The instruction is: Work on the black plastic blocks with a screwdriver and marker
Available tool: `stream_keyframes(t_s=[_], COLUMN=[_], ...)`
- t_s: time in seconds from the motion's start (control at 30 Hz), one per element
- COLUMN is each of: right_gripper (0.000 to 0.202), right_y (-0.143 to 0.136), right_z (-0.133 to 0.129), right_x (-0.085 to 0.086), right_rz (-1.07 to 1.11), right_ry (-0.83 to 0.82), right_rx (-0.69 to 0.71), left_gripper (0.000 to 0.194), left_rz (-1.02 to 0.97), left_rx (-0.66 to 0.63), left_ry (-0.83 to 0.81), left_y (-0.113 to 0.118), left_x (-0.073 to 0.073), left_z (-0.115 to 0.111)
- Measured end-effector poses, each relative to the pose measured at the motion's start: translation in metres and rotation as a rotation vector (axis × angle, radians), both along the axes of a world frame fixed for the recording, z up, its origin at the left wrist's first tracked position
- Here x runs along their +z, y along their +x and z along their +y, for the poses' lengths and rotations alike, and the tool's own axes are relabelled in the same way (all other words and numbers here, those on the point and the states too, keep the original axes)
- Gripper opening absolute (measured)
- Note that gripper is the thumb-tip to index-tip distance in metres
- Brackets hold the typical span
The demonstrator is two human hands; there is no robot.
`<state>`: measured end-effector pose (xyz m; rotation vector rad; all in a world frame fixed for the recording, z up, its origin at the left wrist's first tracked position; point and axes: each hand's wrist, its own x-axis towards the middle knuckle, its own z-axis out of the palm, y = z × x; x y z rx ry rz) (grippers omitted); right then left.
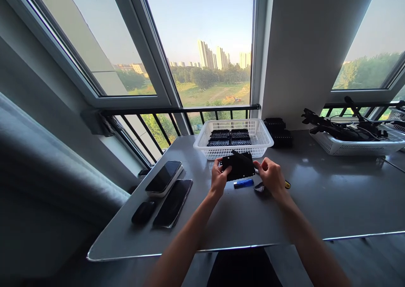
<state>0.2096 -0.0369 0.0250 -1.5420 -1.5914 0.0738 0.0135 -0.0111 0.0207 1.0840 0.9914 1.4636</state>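
Observation:
My left hand [219, 177] grips a flat black rectangular panel [237, 170] by its left side, thumb on its face. Small light spots, perhaps holes, show along the panel's edges. My right hand [270, 173] is closed at the panel's right edge, its fingers pinched around the end of a thin black strip [242, 156] that slants across the panel's top. What exactly the strip is, I cannot make out. Below the panel lies a blue object [243, 183], shaped like a slim handle. A small grey crumpled-looking piece [259, 188] and a yellow-and-black end of something [287, 184] show around my right wrist.
Behind the panel stands a white plastic basket [202, 146] with several black ribbed parts [229, 137]. More black parts [278, 132] are stacked beside it. Another white basket [348, 147] holds black gear and cables. Phones [173, 203] and a black mouse [143, 212] lie left on the grey table [126, 240].

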Motion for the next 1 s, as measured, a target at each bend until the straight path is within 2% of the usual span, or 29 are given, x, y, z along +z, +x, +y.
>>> stream_keyframes(t_s=[0.13, 0.4, 0.67, 0.9, 1.0], right_gripper=[0.051, 0.049, 0.049, 0.045, 0.044], right_y=[0.013, -0.014, 0.008, -0.027, -0.023], right_z=[0.003, -0.002, 0.003, -0.006, -0.005], right_x=[0.001, -0.005, -0.003, -0.005, -0.004], right_rz=[0.059, -0.057, 0.031, -0.046, -0.047], right_ry=[0.007, -0.045, -0.049, -0.108, -0.136], right_rx=[-0.109, 0.045, -0.053, 0.068, 0.055], left_gripper=[0.047, 0.043, 0.045, 0.039, 0.039], left_rz=[-0.027, 0.05, 0.032, 0.154, 0.159], left_rx=[0.007, -0.015, -0.002, -0.006, 0.004], left_ry=[-0.021, 0.011, 0.005, 0.084, 0.079], left_y=[0.0, 0.001, 0.0, 0.005, 0.004], left_x=[-0.001, -0.007, -0.006, -0.011, -0.011], left_z=[0.002, 0.003, 0.003, 0.003, 0.003])
